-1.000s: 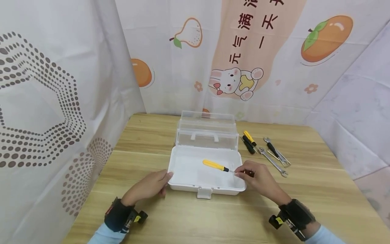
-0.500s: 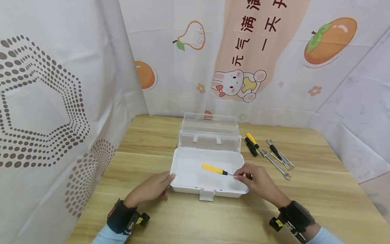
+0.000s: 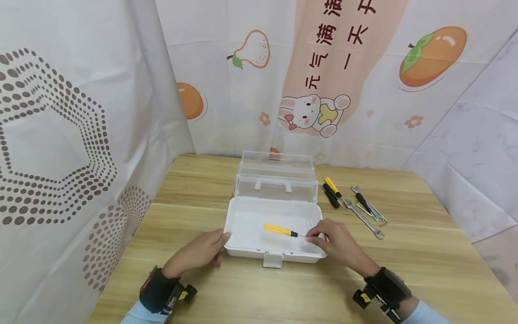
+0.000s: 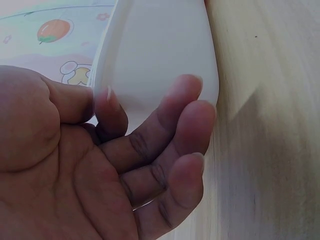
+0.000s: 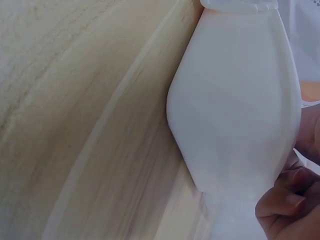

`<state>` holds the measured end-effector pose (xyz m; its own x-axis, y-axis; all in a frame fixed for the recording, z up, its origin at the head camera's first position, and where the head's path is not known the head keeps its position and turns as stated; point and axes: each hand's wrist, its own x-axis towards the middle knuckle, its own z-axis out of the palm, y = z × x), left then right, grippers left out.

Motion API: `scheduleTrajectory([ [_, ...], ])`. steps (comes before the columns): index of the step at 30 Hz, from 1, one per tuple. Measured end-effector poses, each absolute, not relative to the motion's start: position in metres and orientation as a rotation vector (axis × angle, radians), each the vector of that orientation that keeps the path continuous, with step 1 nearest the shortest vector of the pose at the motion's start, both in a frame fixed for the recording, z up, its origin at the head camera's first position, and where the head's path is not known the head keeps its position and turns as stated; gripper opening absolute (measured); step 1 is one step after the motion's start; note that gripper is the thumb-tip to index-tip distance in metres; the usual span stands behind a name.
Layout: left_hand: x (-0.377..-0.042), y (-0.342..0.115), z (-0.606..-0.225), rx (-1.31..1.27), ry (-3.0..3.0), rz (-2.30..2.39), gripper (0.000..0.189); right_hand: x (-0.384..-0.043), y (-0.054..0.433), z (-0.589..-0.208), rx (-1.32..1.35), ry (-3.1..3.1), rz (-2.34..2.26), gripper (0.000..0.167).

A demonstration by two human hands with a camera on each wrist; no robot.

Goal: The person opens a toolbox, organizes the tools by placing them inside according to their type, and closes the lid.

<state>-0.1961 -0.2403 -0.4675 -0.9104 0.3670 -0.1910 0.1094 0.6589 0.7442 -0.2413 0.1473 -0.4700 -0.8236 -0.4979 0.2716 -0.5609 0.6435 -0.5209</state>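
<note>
A white plastic toolbox point(image 3: 297, 258) sits on the table with its lid folded back. My left hand point(image 3: 198, 254) grips its left rim, thumb on top; in the left wrist view thumb and index pinch the edge of the white wall point(image 4: 160, 50) while the other fingers curl beside it. Over the inside of the box, a screwdriver point(image 3: 277, 230) with a yellow handle and black collar points its handle leftward. My right hand point(image 3: 336, 240) pinches it by the metal shaft, above the box's right end. In the right wrist view the box wall hides the screwdriver.
The clear stepped lid point(image 3: 277, 180) leans back behind the box. Right of it lie a yellow-handled screwdriver point(image 3: 332, 185), a black-handled tool point(image 3: 331, 196), a wrench point(image 3: 365, 219) and more small tools point(image 3: 369, 205). A front latch point(image 3: 273, 260) hangs down. Printed curtains stand behind.
My right hand has moved slightly left with the screwdriver, bringing its handle further left over the box. The left hand keeps its hold on the rim. The head view has shifted slightly.
</note>
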Motion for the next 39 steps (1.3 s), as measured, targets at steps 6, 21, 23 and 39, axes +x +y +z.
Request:
scheduleTrajectory([
  [6, -0.195, -0.24, -0.467, 0.381, 2.557, 1.119, 0.049, -0.241, 0.145, -0.468, 0.875, -2.812, 0.853, 0.014],
  [21, -0.195, -0.24, -0.469, 0.38, 2.556, 1.109, 0.05, -0.239, 0.143, -0.469, 0.991, -2.809, 0.62, 0.008],
  [23, -0.195, -0.24, -0.469, 0.383, 2.556, 1.106, 0.05, -0.238, 0.143, -0.469, 0.999, -2.806, 0.607, 0.008],
  [39, -0.194, -0.239, -0.467, 0.35, 2.543, 1.122, 0.048, -0.251, 0.158, -0.46, 0.874, -2.894, 0.887, 0.006],
])
